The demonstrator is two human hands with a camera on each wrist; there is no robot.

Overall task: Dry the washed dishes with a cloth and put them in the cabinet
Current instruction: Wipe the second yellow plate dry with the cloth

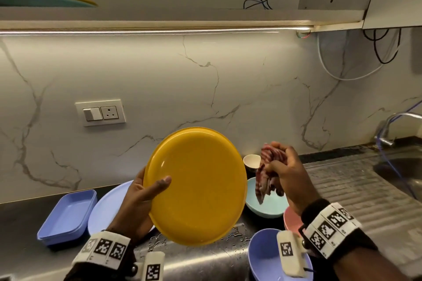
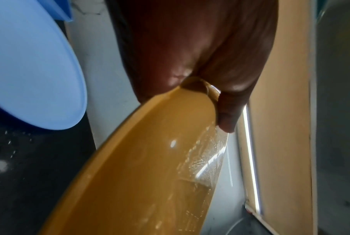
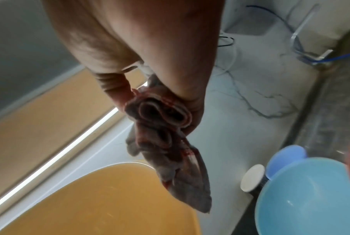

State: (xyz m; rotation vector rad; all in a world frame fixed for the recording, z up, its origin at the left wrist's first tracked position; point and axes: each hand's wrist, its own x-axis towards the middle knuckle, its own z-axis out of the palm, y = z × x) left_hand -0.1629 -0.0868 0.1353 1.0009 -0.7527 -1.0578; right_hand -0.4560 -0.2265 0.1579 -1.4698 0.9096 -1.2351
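The left hand gripped the yellow plate by its rim, tilted above the counter's wet front edge, while the right hand clutched the bunched red-striped cloth just beside it, so wiping the plate's wet face seemingly came next.
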